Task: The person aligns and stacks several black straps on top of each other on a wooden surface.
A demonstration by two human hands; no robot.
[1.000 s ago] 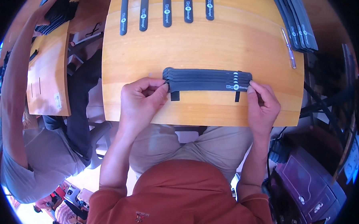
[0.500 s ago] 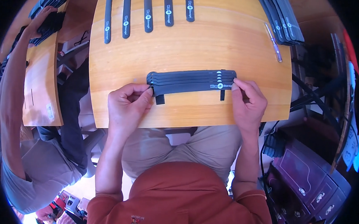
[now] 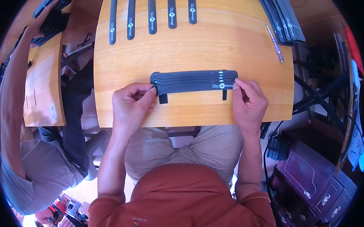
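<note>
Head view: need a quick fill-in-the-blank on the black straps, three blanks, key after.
1. Both hands, left hand and right hand, hold the stack of black flat straps at its two ____.
2. Five separate black straps lie in a row at the ____ edge of the wooden table.
3. The slim screwdriver lies to the stack's ____.

Answers: ends; far; right

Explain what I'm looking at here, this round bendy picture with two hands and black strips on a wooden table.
No machine here: a camera worn on a person's head looks down through a fisheye lens, so straight edges bend. The left hand and right hand pinch the two ends of a bundle of black straps lying on a wooden table. Further away lie five single black straps in a row, another strap stack at right, and a small screwdriver. Another person's arm reaches over a neighbouring table at left.
</note>
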